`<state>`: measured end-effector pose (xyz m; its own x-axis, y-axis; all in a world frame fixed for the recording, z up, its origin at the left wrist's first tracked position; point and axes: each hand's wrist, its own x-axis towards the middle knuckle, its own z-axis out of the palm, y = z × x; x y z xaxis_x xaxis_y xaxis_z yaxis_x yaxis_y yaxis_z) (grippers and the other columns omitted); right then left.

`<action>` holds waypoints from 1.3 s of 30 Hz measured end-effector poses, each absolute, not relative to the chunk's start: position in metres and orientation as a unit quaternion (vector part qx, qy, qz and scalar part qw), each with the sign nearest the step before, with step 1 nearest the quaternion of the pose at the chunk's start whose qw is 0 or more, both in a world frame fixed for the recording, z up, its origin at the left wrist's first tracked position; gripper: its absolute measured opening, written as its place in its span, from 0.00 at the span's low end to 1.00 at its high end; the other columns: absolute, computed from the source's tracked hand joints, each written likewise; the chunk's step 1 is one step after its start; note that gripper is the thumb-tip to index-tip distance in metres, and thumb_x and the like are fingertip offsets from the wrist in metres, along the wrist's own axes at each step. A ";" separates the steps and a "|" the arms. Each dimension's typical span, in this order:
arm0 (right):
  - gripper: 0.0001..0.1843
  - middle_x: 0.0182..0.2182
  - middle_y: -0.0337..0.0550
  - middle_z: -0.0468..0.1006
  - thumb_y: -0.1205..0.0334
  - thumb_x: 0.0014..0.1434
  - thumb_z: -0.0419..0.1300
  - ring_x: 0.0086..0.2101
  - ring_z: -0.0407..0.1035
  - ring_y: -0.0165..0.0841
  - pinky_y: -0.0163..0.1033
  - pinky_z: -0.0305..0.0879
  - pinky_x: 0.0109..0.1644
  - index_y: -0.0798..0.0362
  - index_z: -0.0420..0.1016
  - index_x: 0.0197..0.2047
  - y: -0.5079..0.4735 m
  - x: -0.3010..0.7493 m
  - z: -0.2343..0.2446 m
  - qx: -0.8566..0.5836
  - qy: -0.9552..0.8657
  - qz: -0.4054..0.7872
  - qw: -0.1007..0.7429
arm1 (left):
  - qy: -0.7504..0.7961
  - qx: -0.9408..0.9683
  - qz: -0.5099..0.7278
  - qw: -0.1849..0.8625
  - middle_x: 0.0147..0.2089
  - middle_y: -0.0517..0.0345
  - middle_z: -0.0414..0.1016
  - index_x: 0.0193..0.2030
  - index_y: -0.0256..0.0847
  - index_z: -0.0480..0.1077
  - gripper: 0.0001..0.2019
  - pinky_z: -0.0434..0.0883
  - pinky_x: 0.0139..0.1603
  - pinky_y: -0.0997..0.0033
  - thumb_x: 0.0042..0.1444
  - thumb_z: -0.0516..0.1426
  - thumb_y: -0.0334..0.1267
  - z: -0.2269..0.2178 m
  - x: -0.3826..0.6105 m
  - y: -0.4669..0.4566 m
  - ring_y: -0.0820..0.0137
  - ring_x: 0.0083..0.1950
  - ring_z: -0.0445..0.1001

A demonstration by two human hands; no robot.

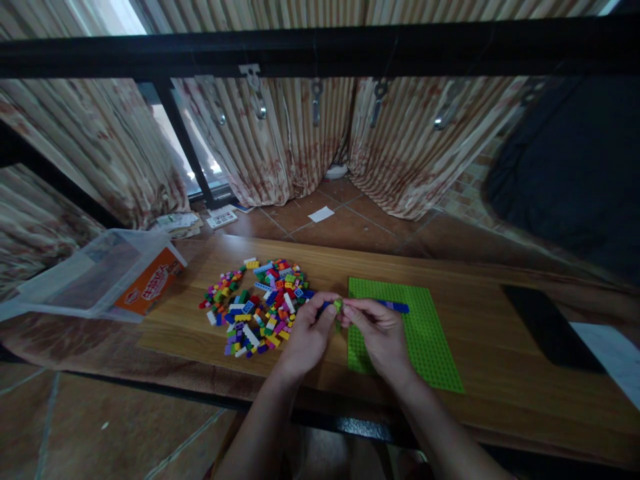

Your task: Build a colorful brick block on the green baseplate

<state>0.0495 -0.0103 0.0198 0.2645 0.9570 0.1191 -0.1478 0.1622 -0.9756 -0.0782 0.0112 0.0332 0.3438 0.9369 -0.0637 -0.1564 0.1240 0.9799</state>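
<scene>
Between my two hands is a small lime-green toy brick [338, 305], pinched by the fingertips. My left hand [309, 335] is closed on it from the left, beside the heap of loose bricks. From the right, my right hand [384, 337] closes its thumb and fingers on the same spot, over the edge of the green baseplate [423, 347]. A blue-and-purple row of bricks [399, 307] lies on the baseplate, partly hidden behind my right hand. The mixed toy bricks [260, 307] lie spread in many colours left of my hands.
A clear plastic box [95, 273] with an orange label stands at the wooden board's left end. On the right lie a black flat panel [550, 327] and a white sheet [610, 353]. A dark bar with metal hooks [316, 103] crosses above, before striped curtains.
</scene>
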 end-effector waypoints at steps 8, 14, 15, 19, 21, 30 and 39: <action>0.07 0.32 0.40 0.82 0.59 0.52 0.66 0.31 0.74 0.33 0.40 0.70 0.37 0.47 0.82 0.36 -0.005 0.049 0.010 -0.522 -0.470 0.375 0.605 | 0.456 0.388 0.447 0.665 0.26 0.65 0.68 0.42 0.39 0.69 0.18 0.54 0.19 0.81 0.49 0.62 0.50 0.036 -0.090 0.023 0.82 0.20 0.58; 0.11 0.37 0.42 0.80 0.67 0.60 0.57 0.39 0.73 0.35 0.42 0.68 0.46 0.46 0.80 0.39 -0.008 0.038 -0.003 -0.531 -0.691 0.239 0.429 | 0.481 0.373 0.436 0.663 0.24 0.65 0.68 0.34 0.39 0.67 0.14 0.50 0.15 0.81 0.47 0.62 0.47 0.031 -0.110 0.035 0.82 0.16 0.55; 0.11 0.38 0.42 0.79 0.68 0.60 0.57 0.40 0.72 0.36 0.42 0.68 0.46 0.46 0.80 0.39 -0.008 0.036 -0.005 -0.530 -0.706 0.229 0.411 | 0.487 0.392 0.422 0.656 0.24 0.65 0.69 0.33 0.39 0.67 0.13 0.50 0.16 0.80 0.48 0.61 0.46 0.030 -0.111 0.036 0.82 0.16 0.55; 0.12 0.40 0.42 0.78 0.71 0.60 0.56 0.41 0.72 0.35 0.41 0.68 0.46 0.46 0.79 0.38 -0.006 0.034 -0.010 -0.535 -0.722 0.214 0.383 | 0.528 0.528 0.392 0.538 0.28 0.61 0.74 0.33 0.39 0.72 0.08 0.63 0.25 0.77 0.52 0.58 0.41 0.027 -0.113 0.036 0.76 0.24 0.66; 0.12 0.40 0.41 0.77 0.71 0.60 0.56 0.40 0.72 0.34 0.40 0.68 0.46 0.47 0.79 0.37 -0.005 0.035 -0.010 -0.534 -0.722 0.215 0.383 | 0.540 0.592 0.377 0.465 0.33 0.58 0.77 0.36 0.41 0.75 0.07 0.68 0.36 0.73 0.53 0.58 0.39 0.026 -0.113 0.036 0.70 0.33 0.73; 0.11 0.40 0.43 0.77 0.69 0.60 0.56 0.40 0.72 0.34 0.40 0.68 0.46 0.48 0.79 0.36 -0.004 0.038 -0.009 -0.544 -0.714 0.204 0.391 | 0.536 0.684 0.342 0.357 0.43 0.52 0.79 0.40 0.45 0.78 0.10 0.68 0.52 0.63 0.52 0.59 0.33 0.023 -0.111 0.031 0.61 0.46 0.76; 0.10 0.37 0.42 0.79 0.61 0.63 0.56 0.37 0.73 0.34 0.38 0.68 0.42 0.48 0.78 0.42 -0.009 0.035 0.009 -0.537 -0.630 0.261 0.497 | 0.494 0.444 0.429 0.612 0.44 0.49 0.78 0.50 0.37 0.72 0.19 0.74 0.38 0.67 0.57 0.54 0.46 0.032 -0.105 0.030 0.67 0.36 0.76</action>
